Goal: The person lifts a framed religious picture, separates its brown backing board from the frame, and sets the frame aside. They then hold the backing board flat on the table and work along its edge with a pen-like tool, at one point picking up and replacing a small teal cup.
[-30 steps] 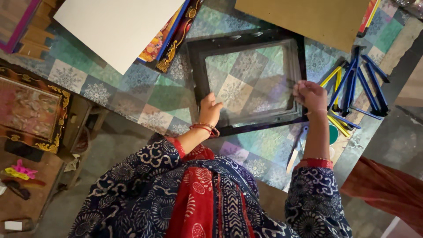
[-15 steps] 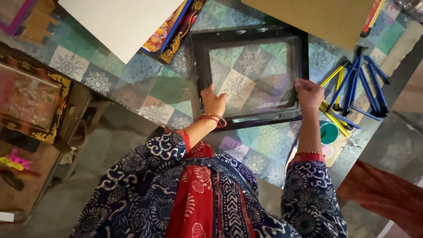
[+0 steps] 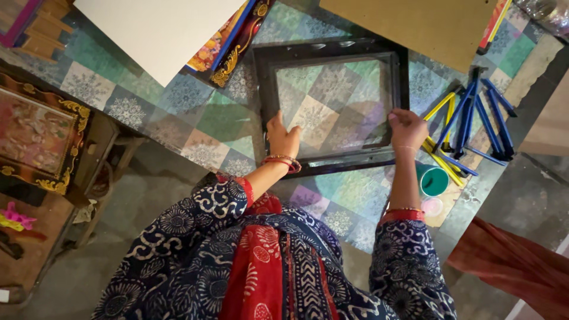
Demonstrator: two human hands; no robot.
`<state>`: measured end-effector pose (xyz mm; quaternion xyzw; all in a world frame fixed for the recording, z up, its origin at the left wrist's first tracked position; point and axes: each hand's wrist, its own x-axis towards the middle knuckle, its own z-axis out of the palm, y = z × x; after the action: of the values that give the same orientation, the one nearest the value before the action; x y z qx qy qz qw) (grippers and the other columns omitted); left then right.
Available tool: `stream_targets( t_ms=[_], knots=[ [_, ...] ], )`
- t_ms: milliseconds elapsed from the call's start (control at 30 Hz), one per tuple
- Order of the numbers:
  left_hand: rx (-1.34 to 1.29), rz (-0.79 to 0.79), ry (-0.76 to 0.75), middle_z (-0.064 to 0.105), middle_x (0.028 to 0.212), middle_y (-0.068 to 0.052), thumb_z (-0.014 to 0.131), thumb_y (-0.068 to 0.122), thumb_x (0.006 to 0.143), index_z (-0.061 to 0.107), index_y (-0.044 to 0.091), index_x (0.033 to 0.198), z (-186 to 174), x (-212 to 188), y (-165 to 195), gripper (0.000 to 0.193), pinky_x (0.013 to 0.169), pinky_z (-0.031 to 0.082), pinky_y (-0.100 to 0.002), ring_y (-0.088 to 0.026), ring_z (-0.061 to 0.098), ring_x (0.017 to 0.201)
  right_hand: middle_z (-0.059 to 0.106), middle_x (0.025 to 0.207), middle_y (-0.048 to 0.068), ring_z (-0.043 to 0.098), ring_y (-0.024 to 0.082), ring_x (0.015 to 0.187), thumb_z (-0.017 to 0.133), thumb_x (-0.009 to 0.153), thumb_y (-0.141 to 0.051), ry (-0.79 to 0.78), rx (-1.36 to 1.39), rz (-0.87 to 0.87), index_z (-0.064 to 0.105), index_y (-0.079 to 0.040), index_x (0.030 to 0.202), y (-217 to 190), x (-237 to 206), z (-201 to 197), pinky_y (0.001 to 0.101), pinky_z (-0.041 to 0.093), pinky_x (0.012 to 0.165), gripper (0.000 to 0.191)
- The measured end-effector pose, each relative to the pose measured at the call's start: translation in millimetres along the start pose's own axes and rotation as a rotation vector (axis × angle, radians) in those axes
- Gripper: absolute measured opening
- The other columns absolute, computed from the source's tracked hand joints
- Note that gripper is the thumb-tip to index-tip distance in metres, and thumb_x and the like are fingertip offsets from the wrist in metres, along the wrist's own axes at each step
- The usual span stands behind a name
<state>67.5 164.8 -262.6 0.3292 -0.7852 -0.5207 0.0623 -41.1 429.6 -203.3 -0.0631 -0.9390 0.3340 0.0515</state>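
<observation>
A black picture frame (image 3: 332, 50) with a glass pane (image 3: 332, 104) lies flat on the patterned tabletop (image 3: 178, 112). The tile pattern shows through the glass. My left hand (image 3: 283, 139) rests on the pane near the frame's lower left corner, fingers together and flat on the glass. On the pane's right edge, next to the frame's right rail, sits my right hand (image 3: 407, 127) with its fingers curled. I cannot tell whether either hand grips the pane or only presses on it.
A white board (image 3: 160, 29) and a colourful gilt-edged picture (image 3: 228, 47) lie at the upper left. A brown board (image 3: 421, 26) is at the top right. Blue and yellow clips (image 3: 471, 121), a teal cup (image 3: 434, 181) and a gilt framed picture (image 3: 38, 139) surround the work area.
Both hands have shifted slightly along the pane toward the frame's near edge. The view has drifted a little; frame and pane stay in place.
</observation>
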Motion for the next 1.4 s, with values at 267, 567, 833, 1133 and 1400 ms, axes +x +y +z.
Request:
stream_targets(
  t_ms=[267,567,833,1133,1400],
  knots=[
    [-0.002,0.048,0.007,0.050,0.142,-0.028,0.076,0.021,0.080,0.044,0.001,0.149,1,-7,0,0.078,0.113,0.038,-0.049,-0.045,0.049,0.131,0.078,0.085,0.011,0.076,0.019,0.078,0.084,0.083,-0.011,0.041,0.014,-0.007,0.082,-0.010,0.105,4,-7,4,0.0325,0.058,0.077,0.022],
    [0.017,0.147,-0.007,0.050,0.144,-0.028,0.077,0.021,0.082,0.041,-0.002,0.149,8,-12,-11,0.079,0.115,0.034,-0.051,-0.044,0.047,0.136,0.076,0.081,0.015,0.075,0.022,0.073,0.082,0.082,-0.010,0.059,-0.028,-0.010,0.081,-0.007,0.105,4,-9,7,0.0339,0.058,0.073,0.023],
    [0.029,0.205,-0.024,0.044,0.154,-0.029,0.076,0.021,0.084,0.037,-0.002,0.152,15,-13,-21,0.082,0.119,0.028,-0.052,-0.044,0.039,0.144,0.077,0.084,0.014,0.076,0.021,0.077,0.080,0.085,-0.012,0.077,0.012,-0.009,0.081,-0.007,0.105,3,-10,9,0.0335,0.058,0.074,0.020],
    [0.009,0.183,-0.057,0.034,0.158,-0.033,0.076,0.022,0.084,0.035,0.001,0.154,15,-18,-18,0.084,0.119,0.028,-0.053,-0.047,0.036,0.145,0.076,0.082,0.014,0.076,0.023,0.075,0.080,0.086,-0.014,0.094,-0.022,0.011,0.081,-0.007,0.103,-1,-11,9,0.0348,0.058,0.074,0.018],
    [0.078,0.140,-0.105,0.029,0.160,-0.034,0.076,0.025,0.085,0.035,0.004,0.155,10,-21,-6,0.084,0.117,0.027,-0.054,-0.049,0.034,0.144,0.076,0.081,0.013,0.075,0.022,0.074,0.080,0.086,-0.014,0.095,-0.021,0.046,0.081,-0.007,0.102,-6,-10,10,0.0343,0.057,0.073,0.017]
  ],
)
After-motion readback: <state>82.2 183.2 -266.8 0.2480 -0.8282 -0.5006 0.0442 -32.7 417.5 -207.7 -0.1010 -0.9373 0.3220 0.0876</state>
